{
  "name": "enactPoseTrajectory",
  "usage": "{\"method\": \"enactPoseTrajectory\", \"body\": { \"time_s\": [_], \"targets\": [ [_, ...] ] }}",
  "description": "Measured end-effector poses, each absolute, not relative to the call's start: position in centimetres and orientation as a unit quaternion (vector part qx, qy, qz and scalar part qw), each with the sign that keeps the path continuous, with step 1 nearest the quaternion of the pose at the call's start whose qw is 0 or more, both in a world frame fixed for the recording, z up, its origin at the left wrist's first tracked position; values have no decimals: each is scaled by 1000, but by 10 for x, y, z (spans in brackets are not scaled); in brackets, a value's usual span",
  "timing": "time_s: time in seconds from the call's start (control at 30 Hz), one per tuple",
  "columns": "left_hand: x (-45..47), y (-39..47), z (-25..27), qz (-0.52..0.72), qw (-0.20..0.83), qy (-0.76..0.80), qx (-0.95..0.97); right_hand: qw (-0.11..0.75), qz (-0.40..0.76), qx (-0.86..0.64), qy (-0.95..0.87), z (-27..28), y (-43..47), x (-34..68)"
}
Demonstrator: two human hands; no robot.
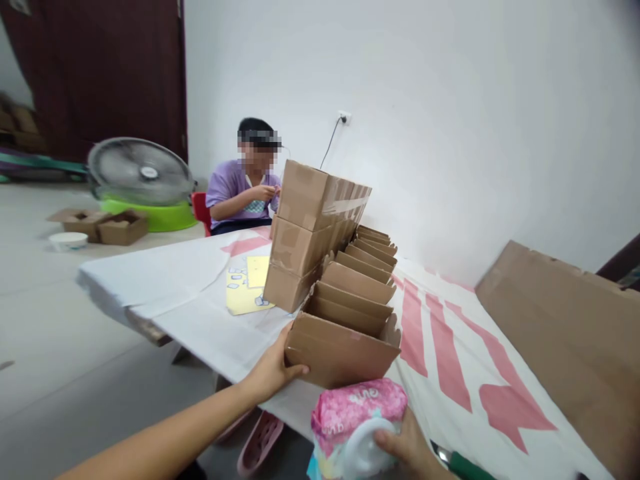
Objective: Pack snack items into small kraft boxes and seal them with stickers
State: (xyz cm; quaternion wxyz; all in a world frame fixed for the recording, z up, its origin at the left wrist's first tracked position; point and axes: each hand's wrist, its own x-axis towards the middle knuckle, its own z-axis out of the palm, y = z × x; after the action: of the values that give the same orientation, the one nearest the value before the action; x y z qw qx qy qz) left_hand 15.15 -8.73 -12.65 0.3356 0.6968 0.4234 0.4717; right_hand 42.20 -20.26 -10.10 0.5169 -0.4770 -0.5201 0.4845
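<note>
My left hand [277, 367] grips the left edge of the nearest open cardboard box [343, 350], thumb on its near face and the other fingers partly hidden behind it. In my right hand [413, 440] is a pink wet-wipes pack [357, 427] with a white plastic lid, held just in front of that box at the table's near edge. Behind the nearest box runs a row of more open cardboard boxes [367, 263], flaps up. Closed, taped boxes [303, 230] are stacked in a wall along their left side.
Yellow printed sheets [245, 300] lie on the white-covered table [185, 300]. A green-handled tool [467, 467] is at the lower right. Across the table sits a person in purple [233, 190], hands raised together. Beyond are a floor fan [143, 173] and a large cardboard panel [560, 333].
</note>
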Motion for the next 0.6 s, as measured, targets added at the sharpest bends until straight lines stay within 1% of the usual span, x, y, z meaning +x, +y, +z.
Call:
{"method": "enactPoseTrajectory", "body": {
  "time_s": [0.3,0.5,0.6],
  "targets": [
    [157,-71,-128,492,376,395,679,516,510,-475,-498,-128,-200,418],
    [170,-64,-132,507,399,379,664,552,471,-492,-481,-140,-198,422],
    [172,-63,-136,508,403,373,664,560,434,-516,-482,-149,-197,425]
  ]
}}
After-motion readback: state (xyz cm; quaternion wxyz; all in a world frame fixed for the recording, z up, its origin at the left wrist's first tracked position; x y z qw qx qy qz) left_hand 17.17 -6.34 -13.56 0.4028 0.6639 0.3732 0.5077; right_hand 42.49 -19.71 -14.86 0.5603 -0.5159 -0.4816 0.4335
